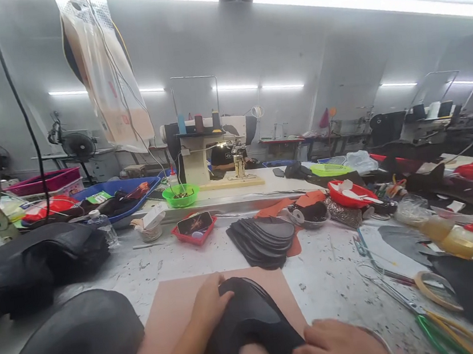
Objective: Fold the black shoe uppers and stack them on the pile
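Observation:
A curved black piece [252,307], layered at its upper right edge, lies on a pinkish-tan sheet [170,306]. My left hand [211,303] rests at the upper left edge of the black piece, its thumb and fingers apart on either side of the edge. At the piece's lower right side is my right hand [332,346], fingers curled with their tips against the black material; whether they pinch it is hard to make out. Another curved black piece [102,314] lies to the left. Beyond the sheet sits a fanned stack of dark rounded pieces [264,239].
Scissors [431,325], a tape roll [438,290] and glue bottles [462,241] lie at right. A red tray [195,231] holds a phone. Black material [43,258] is heaped at left. Behind a sewing machine [200,158] sits a person [223,157].

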`<state>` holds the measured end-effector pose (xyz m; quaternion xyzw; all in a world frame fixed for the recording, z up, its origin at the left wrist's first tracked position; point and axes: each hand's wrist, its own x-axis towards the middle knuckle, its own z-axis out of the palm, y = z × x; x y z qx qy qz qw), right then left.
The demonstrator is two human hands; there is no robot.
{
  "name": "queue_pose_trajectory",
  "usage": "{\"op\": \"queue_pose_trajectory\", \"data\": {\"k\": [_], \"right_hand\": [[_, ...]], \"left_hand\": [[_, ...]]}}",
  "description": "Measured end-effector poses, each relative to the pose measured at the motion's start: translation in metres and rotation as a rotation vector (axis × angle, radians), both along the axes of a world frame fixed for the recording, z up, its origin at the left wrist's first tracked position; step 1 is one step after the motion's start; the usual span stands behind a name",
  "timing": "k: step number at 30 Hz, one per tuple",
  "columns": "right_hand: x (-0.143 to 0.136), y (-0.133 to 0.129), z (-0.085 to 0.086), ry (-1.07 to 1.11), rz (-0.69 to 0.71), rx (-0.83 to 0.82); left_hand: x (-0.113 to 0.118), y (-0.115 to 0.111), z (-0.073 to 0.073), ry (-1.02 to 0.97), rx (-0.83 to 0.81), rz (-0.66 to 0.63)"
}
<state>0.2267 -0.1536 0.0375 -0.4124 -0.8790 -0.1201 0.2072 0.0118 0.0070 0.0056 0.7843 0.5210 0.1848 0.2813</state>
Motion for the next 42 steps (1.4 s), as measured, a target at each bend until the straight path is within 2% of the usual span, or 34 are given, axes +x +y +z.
{"op": "queue_pose_trajectory", "data": {"k": [2,5,8,10,11,13,15,17,19,21,25,29,31,37,40,42], "right_hand": [[-0.013,0.024,0.02,0.204,0.018,-0.049],[-0.035,0.054,0.043,0.418,-0.133,-0.239],[-0.053,0.072,0.047,0.442,-0.246,-0.315],[-0.06,0.077,0.041,0.444,-0.249,-0.28],[-0.062,0.077,0.037,0.445,-0.227,-0.208],[-0.064,0.074,0.029,0.443,-0.158,0.04],[-0.065,0.068,0.022,0.435,-0.083,0.295],[-0.065,0.061,0.019,0.42,-0.016,0.429],[-0.064,0.055,0.019,0.409,0.044,0.464],[-0.064,0.053,0.02,0.413,0.071,0.476],[-0.067,0.053,0.023,0.385,-0.001,0.481],[-0.074,0.054,0.023,0.303,-0.075,0.493],[-0.074,0.054,0.022,0.289,-0.079,0.498],[-0.067,0.047,0.019,0.309,-0.026,0.465],[-0.071,0.047,0.021,0.323,-0.075,0.521],[-0.074,0.047,0.023,0.318,0.007,0.551]], "left_hand": [[-0.001,-0.005,0.013,-0.079,-0.052,-0.039],[0.004,-0.024,0.038,-0.252,-0.139,-0.201],[0.007,-0.049,0.06,-0.384,-0.134,-0.327],[0.005,-0.061,0.066,-0.315,-0.054,-0.328],[0.004,-0.065,0.067,-0.262,-0.014,-0.322],[0.002,-0.07,0.065,-0.218,0.009,-0.325],[0.0,-0.07,0.06,-0.309,-0.06,-0.291],[-0.003,-0.067,0.054,-0.489,-0.224,-0.167],[-0.005,-0.063,0.049,-0.646,-0.406,-0.014],[-0.006,-0.06,0.048,-0.735,-0.518,0.06],[0.002,-0.058,0.056,-0.753,-0.547,-0.034],[0.014,-0.06,0.063,-0.702,-0.443,-0.032],[0.017,-0.061,0.061,-0.682,-0.406,-0.024],[0.01,-0.058,0.045,-0.746,-0.487,0.016],[0.009,-0.06,0.046,-0.752,-0.459,-0.049],[0.007,-0.062,0.052,-0.756,-0.463,-0.101]]}}
